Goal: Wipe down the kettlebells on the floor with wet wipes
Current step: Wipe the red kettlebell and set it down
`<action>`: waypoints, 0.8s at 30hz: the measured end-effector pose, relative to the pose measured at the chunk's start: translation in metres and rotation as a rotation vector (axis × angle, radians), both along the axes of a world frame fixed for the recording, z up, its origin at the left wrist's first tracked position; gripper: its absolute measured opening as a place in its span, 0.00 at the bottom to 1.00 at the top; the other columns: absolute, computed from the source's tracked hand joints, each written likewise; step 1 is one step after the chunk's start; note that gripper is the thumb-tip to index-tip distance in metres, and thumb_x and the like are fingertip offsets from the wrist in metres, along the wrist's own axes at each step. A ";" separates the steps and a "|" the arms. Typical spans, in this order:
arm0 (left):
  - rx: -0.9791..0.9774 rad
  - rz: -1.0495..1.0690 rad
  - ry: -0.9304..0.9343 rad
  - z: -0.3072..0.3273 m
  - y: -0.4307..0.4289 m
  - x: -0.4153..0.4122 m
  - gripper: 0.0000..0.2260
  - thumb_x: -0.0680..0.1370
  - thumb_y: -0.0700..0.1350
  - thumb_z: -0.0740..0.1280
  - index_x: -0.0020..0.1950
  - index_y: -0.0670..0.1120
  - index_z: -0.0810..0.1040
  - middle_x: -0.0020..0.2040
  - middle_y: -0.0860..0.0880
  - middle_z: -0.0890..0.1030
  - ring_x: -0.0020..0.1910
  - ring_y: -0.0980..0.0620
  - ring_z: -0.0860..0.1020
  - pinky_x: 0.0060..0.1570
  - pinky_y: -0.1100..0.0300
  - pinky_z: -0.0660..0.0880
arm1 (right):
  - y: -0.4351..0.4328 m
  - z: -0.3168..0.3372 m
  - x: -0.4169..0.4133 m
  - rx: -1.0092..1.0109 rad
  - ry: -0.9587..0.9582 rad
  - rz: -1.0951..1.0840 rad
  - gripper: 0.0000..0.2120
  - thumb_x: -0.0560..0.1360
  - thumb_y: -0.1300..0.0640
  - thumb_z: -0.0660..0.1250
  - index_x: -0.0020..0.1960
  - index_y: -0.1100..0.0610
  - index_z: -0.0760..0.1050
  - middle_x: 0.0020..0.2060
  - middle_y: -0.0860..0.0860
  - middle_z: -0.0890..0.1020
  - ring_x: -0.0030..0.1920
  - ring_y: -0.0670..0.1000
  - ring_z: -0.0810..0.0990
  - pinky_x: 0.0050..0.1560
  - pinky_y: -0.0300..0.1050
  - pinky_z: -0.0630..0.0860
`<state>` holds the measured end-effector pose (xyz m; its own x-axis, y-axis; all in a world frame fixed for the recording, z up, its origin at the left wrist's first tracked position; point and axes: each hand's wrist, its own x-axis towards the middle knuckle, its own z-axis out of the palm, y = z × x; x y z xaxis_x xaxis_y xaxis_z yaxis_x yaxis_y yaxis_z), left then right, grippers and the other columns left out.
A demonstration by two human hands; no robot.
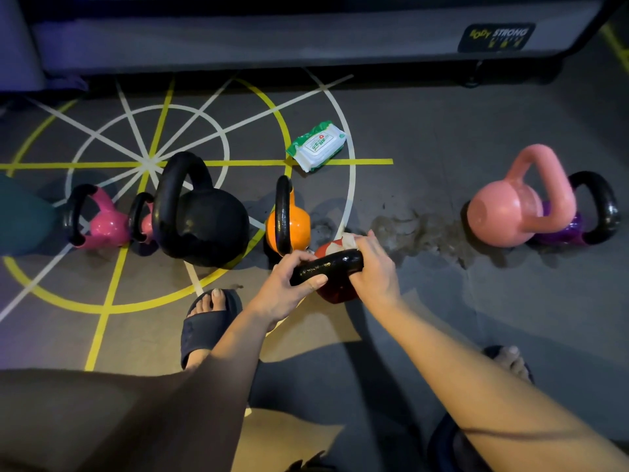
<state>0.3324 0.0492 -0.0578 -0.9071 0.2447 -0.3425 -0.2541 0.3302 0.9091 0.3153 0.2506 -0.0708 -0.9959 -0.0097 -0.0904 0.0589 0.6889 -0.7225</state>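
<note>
left hand (286, 284): gripping red kettlebell (335, 291) handle
right hand (372, 267): closed on wipe (347, 240), scrubbing it
left: others at 9 and 3 o'clock, state unclear

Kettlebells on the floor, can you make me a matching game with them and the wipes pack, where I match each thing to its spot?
Things:
1. Big black kettlebell
2. Light pink kettlebell
3. Red kettlebell
4. Wipes pack

Spots:
A. Held by its handle in both hands
B. Lying alone on the yellow line, behind the row
C. Far right, in front of a purple one
D. Left of the orange one

Right pairs: 1-D, 2-C, 3-A, 4-B

The left hand grips the red kettlebell's handle; the right hand presses a white wipe to it.
</note>
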 end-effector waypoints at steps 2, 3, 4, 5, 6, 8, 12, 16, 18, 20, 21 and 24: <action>0.005 0.001 -0.003 0.002 0.000 0.000 0.12 0.78 0.52 0.72 0.59 0.56 0.76 0.57 0.50 0.78 0.59 0.50 0.75 0.61 0.53 0.73 | 0.006 -0.004 -0.008 0.035 0.051 0.100 0.20 0.76 0.61 0.70 0.67 0.57 0.75 0.71 0.52 0.75 0.78 0.57 0.62 0.77 0.59 0.60; 0.010 0.006 -0.010 0.003 0.001 -0.001 0.12 0.78 0.52 0.72 0.59 0.56 0.76 0.57 0.50 0.78 0.59 0.50 0.75 0.61 0.52 0.73 | 0.011 -0.005 -0.014 0.041 0.074 0.159 0.23 0.74 0.61 0.71 0.69 0.57 0.74 0.72 0.51 0.74 0.77 0.57 0.62 0.77 0.61 0.59; 0.013 0.013 -0.013 0.003 0.002 -0.001 0.12 0.78 0.53 0.72 0.59 0.57 0.76 0.57 0.49 0.78 0.59 0.50 0.76 0.61 0.51 0.74 | 0.016 -0.002 -0.019 0.039 0.066 0.212 0.26 0.73 0.62 0.72 0.70 0.56 0.73 0.72 0.51 0.73 0.77 0.56 0.62 0.78 0.59 0.58; 0.011 0.016 -0.011 0.004 0.003 -0.002 0.11 0.78 0.53 0.72 0.58 0.58 0.76 0.58 0.49 0.78 0.59 0.50 0.76 0.62 0.50 0.74 | 0.020 0.006 -0.023 0.031 0.021 0.253 0.29 0.72 0.62 0.73 0.72 0.55 0.72 0.73 0.50 0.72 0.77 0.54 0.61 0.78 0.57 0.59; 0.006 0.018 -0.009 0.004 0.004 -0.002 0.11 0.78 0.54 0.72 0.58 0.59 0.76 0.58 0.49 0.78 0.59 0.50 0.76 0.62 0.49 0.74 | 0.022 0.015 -0.027 0.045 -0.032 0.291 0.31 0.72 0.62 0.75 0.74 0.54 0.71 0.74 0.50 0.71 0.77 0.53 0.61 0.78 0.55 0.60; -0.004 0.013 -0.008 0.003 0.005 -0.002 0.11 0.77 0.55 0.72 0.58 0.60 0.75 0.57 0.50 0.77 0.59 0.50 0.76 0.63 0.47 0.74 | 0.027 0.026 -0.035 0.135 -0.145 0.383 0.33 0.73 0.57 0.76 0.75 0.52 0.70 0.72 0.52 0.73 0.77 0.54 0.63 0.75 0.57 0.64; -0.042 -0.011 0.001 0.002 0.006 0.000 0.13 0.77 0.57 0.72 0.59 0.61 0.75 0.58 0.53 0.76 0.62 0.50 0.73 0.65 0.44 0.72 | 0.032 0.036 -0.048 0.309 -0.202 0.604 0.22 0.70 0.47 0.75 0.64 0.43 0.77 0.50 0.46 0.85 0.60 0.51 0.80 0.62 0.50 0.77; -0.061 -0.011 -0.018 0.000 0.005 0.003 0.14 0.77 0.58 0.73 0.60 0.60 0.75 0.58 0.55 0.76 0.63 0.49 0.72 0.66 0.42 0.70 | 0.026 0.050 -0.048 0.343 -0.212 0.653 0.13 0.71 0.47 0.75 0.53 0.44 0.78 0.36 0.40 0.76 0.43 0.45 0.78 0.44 0.39 0.73; -0.045 -0.005 -0.021 -0.001 0.003 0.004 0.14 0.77 0.57 0.73 0.60 0.59 0.75 0.58 0.53 0.77 0.62 0.48 0.73 0.66 0.43 0.71 | 0.023 0.051 -0.046 0.354 -0.220 0.623 0.11 0.72 0.48 0.74 0.53 0.45 0.79 0.40 0.43 0.80 0.48 0.49 0.81 0.47 0.43 0.77; -0.030 0.003 -0.030 0.000 0.001 0.006 0.14 0.77 0.57 0.73 0.59 0.58 0.75 0.58 0.51 0.77 0.62 0.48 0.73 0.66 0.43 0.71 | 0.020 0.045 -0.038 0.360 -0.186 0.552 0.12 0.74 0.49 0.72 0.57 0.47 0.78 0.52 0.49 0.84 0.62 0.54 0.80 0.56 0.50 0.79; -0.030 0.007 -0.027 0.000 0.002 0.007 0.15 0.76 0.58 0.73 0.59 0.58 0.75 0.58 0.50 0.77 0.62 0.48 0.73 0.65 0.43 0.72 | 0.019 0.038 -0.031 0.353 -0.139 0.483 0.15 0.75 0.50 0.72 0.61 0.48 0.78 0.59 0.51 0.83 0.68 0.56 0.76 0.62 0.53 0.77; -0.052 0.006 0.015 -0.002 0.007 0.008 0.18 0.74 0.63 0.72 0.59 0.59 0.75 0.57 0.51 0.77 0.61 0.47 0.73 0.65 0.43 0.72 | 0.014 0.017 -0.009 0.268 0.001 0.190 0.19 0.76 0.56 0.70 0.67 0.54 0.75 0.70 0.52 0.76 0.75 0.57 0.68 0.67 0.57 0.73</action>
